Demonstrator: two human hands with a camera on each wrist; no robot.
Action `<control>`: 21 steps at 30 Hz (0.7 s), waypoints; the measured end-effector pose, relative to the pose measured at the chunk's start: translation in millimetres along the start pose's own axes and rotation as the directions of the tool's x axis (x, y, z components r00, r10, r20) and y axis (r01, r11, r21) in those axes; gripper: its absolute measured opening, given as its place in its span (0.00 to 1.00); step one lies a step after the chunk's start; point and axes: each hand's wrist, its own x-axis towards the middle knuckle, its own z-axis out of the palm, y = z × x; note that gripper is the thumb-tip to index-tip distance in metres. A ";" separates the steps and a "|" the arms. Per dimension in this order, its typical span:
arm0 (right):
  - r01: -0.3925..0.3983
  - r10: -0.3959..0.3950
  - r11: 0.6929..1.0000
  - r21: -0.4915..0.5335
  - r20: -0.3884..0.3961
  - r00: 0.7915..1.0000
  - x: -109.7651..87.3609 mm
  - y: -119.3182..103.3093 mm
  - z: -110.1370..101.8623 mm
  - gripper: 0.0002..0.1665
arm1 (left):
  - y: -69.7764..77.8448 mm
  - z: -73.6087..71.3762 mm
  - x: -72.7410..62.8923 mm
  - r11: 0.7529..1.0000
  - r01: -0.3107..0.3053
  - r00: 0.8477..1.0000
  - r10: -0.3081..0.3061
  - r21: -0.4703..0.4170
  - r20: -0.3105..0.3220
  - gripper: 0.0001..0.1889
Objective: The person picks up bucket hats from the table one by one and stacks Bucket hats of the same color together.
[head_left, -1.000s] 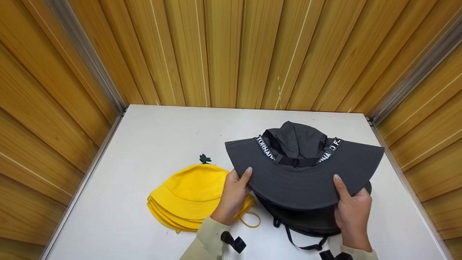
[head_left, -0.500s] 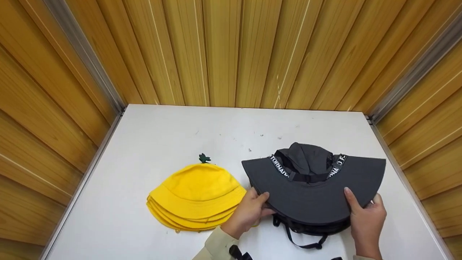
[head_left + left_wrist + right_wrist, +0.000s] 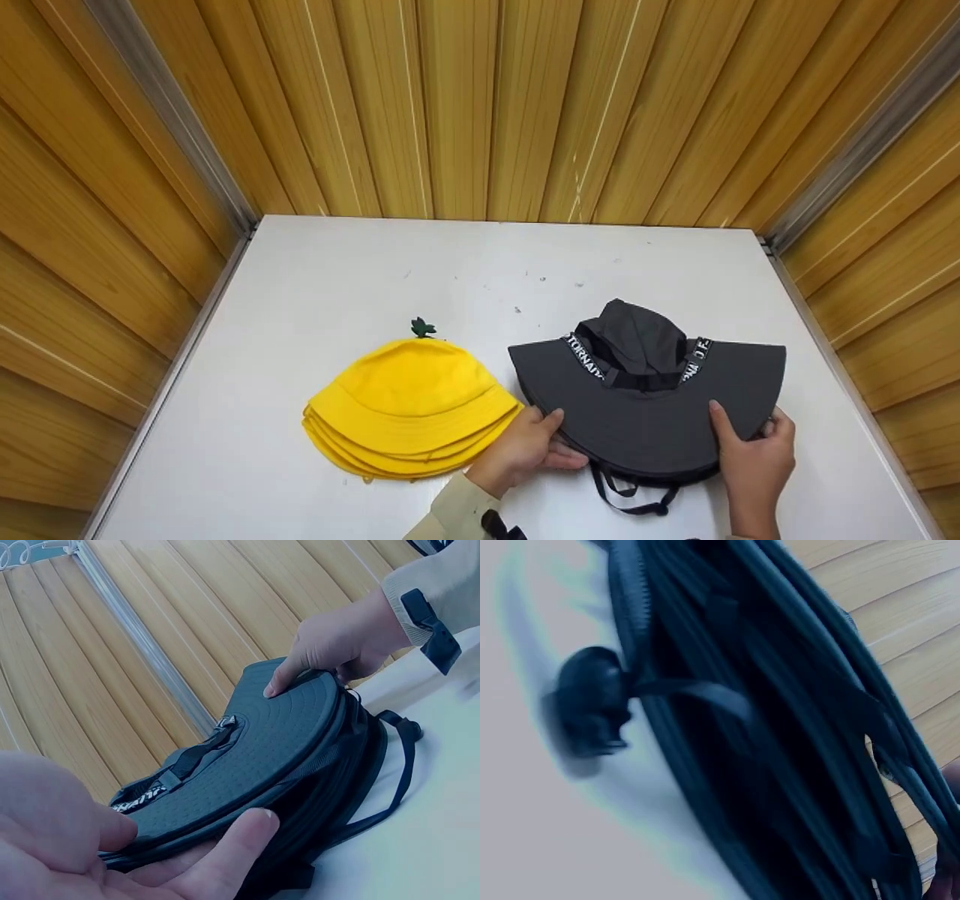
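A dark grey bucket hat [image 3: 637, 424], its folded brim fanned toward me and its inner band lettered in white, lies on top of similar dark hats. My left hand [image 3: 525, 450] holds the brim's left side, thumb above and fingers beneath. On the right side, my right hand [image 3: 757, 465] pinches the same brim with the thumb on top. Layered edges of the dark hats [image 3: 780, 727] fill the right wrist view. A black chin strap [image 3: 637, 510] hangs out in front, and its cord lock [image 3: 592, 705] lies by the white tabletop.
Left of the dark hats, a stack of yellow bucket hats [image 3: 420, 390] with a green leaf tuft [image 3: 422, 328] sits close to my left wrist. The white table [image 3: 360, 262] is enclosed by wood-patterned walls [image 3: 450, 112] at the back and sides.
My hands have lowered the grey hat toward me onto the other dark hats, which its brim now largely covers. My left hand has moved slightly right. The yellow stack has stayed put.
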 end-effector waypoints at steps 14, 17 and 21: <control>0.035 -0.019 0.993 -0.109 0.144 0.989 5.0 4.3 5.2 0.56 | -4.5 -1.9 8.7 0.999 0.031 0.999 -0.031 -0.015 -0.028 0.15; 0.027 -0.005 0.991 -0.128 0.162 0.987 5.8 5.4 5.6 0.56 | -4.4 -2.5 9.5 0.999 0.037 0.999 -0.037 0.030 -0.020 0.16; 0.032 -0.006 0.989 -0.142 0.180 0.984 4.9 6.1 7.0 0.51 | -6.6 -4.5 10.9 0.995 0.062 0.998 -0.061 0.072 -0.015 0.19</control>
